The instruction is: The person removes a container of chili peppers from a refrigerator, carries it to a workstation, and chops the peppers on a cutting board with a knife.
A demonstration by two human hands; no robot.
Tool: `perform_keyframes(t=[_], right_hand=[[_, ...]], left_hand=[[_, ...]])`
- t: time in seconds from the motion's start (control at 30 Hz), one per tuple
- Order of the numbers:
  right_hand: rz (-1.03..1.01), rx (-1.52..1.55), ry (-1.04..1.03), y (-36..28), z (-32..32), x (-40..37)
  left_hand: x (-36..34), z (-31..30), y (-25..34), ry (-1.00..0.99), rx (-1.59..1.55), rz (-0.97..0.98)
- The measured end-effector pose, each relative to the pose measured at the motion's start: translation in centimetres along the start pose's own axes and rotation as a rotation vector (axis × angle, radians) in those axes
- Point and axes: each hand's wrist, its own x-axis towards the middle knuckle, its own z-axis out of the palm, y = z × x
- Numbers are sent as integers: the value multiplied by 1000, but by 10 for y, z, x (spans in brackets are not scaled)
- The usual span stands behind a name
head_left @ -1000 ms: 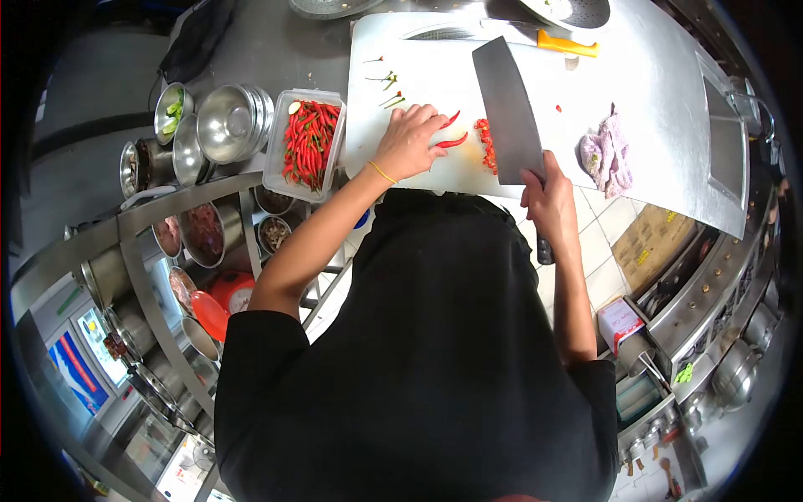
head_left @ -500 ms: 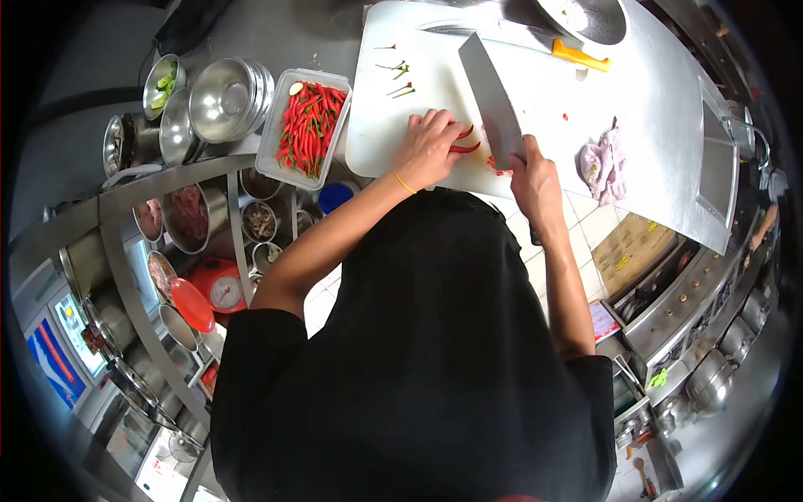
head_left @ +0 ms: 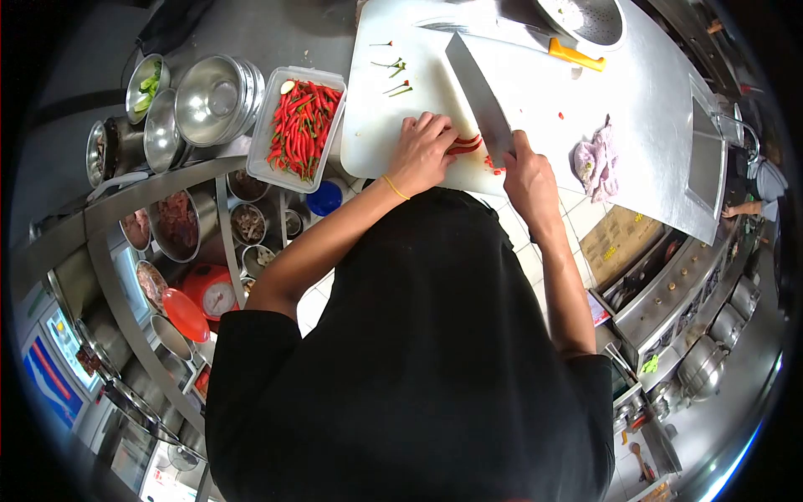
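On the white cutting board, my left hand has its fingers pressed together on red chilies. My right hand is wrapped round the handle of a wide cleaver, whose blade points up and to the left over the board. Small cut chili pieces lie beside the blade's lower end. Several green stems lie at the board's upper left. Left of the board stands a clear plastic box full of whole red chilies.
A yellow-handled knife lies across the board's top, near a perforated metal bowl. A crumpled cloth is on the right. Metal bowls stand at the left. Another person's arm shows at the far right edge.
The view has shifted slightly. The cleaver and my right hand have moved a little left, nearer my left hand. More of the other person shows at the right.
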Motion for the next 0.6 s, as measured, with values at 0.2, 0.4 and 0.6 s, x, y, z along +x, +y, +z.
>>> perform_keyframes(t=[0.2, 0.4, 0.6], right_hand=[[15, -103, -110, -9, -7, 3], [29, -100, -80, -5, 11, 6], [-45, -27, -41, -11, 10, 37]], left_hand=[[3, 13, -7, 23, -32, 38], [4, 17, -12, -36, -36, 34], [5, 23, -16, -18, -48, 101]])
